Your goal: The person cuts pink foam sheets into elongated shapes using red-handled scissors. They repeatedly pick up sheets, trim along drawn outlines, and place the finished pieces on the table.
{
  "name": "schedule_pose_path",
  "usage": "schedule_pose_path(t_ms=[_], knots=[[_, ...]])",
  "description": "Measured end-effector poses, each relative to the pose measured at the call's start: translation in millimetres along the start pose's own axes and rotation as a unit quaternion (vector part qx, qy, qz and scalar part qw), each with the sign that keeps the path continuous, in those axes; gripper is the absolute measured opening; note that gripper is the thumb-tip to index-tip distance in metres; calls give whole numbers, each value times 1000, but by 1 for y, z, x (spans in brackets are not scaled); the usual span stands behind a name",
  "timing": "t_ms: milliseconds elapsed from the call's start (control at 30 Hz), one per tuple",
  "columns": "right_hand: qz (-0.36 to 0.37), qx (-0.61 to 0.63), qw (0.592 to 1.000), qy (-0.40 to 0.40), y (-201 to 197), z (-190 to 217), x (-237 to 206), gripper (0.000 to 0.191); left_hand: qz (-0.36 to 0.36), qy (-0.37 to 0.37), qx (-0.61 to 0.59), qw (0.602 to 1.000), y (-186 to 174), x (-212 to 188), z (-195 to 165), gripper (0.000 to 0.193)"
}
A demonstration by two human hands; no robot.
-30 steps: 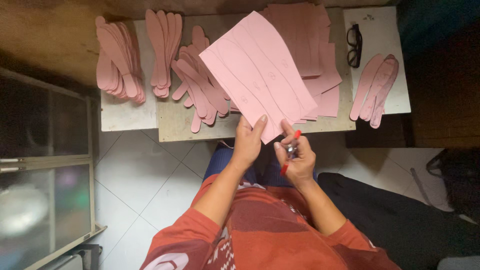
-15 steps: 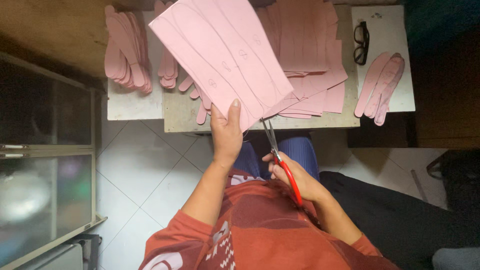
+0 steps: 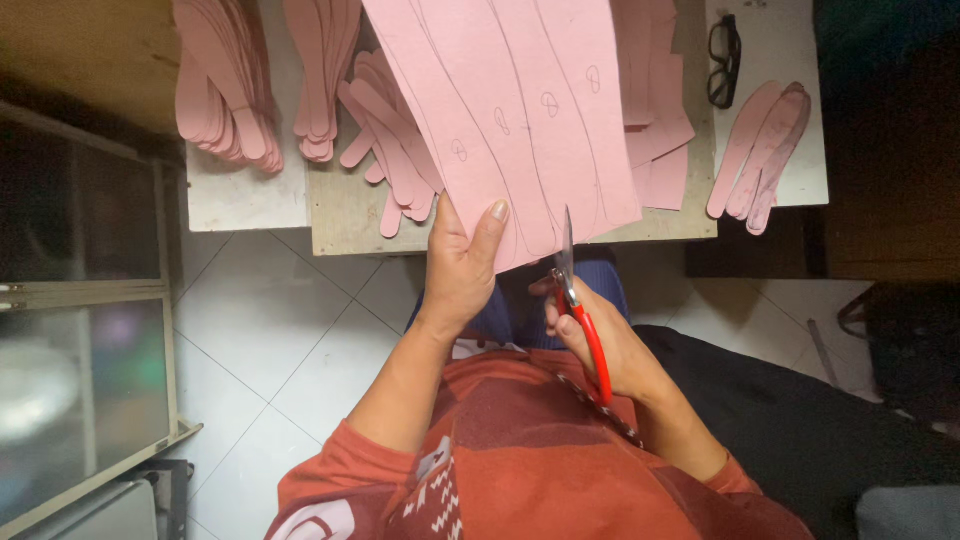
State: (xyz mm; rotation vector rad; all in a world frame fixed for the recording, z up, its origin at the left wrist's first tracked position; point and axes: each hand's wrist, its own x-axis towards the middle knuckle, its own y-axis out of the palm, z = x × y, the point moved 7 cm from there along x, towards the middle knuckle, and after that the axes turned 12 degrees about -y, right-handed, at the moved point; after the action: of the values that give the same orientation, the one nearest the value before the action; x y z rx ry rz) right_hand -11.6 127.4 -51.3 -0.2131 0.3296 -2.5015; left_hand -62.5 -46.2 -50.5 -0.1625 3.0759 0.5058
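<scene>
Left hand (image 3: 462,272) pinches the sheet (image 3: 510,110) taut; right hand (image 3: 600,345) grips scissors (image 3: 575,300): follow the drawn line steadily.

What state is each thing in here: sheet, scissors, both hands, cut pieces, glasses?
pink sheet: held up, outlines drawn on it, blades at its lower edge
scissors: in the right hand, blades at the sheet
left hand: gripping the sheet
right hand: closed on the red handles
cut pink pieces: stacked on the table
glasses: lying on the table
</scene>
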Motion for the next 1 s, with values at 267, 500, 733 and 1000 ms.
schedule_pose_path(t_ms=[267, 500, 733, 1000], knots=[[9, -36, 999, -22, -1, 20, 0, 78, 5, 14, 8, 1000, 8, -4, -16, 40], [-46, -12, 998, -35, 1, 30, -6, 81, 7, 27, 16, 999, 10, -9, -31, 38], [-75, -44, 996, -21, -4, 35, -13, 62, 17, 29, 19, 999, 12, -13, -40, 37], [-114, -36, 992, 31, -5, 21, -24, 46, 21, 26, 0, 999, 13, -14, -39, 38]])
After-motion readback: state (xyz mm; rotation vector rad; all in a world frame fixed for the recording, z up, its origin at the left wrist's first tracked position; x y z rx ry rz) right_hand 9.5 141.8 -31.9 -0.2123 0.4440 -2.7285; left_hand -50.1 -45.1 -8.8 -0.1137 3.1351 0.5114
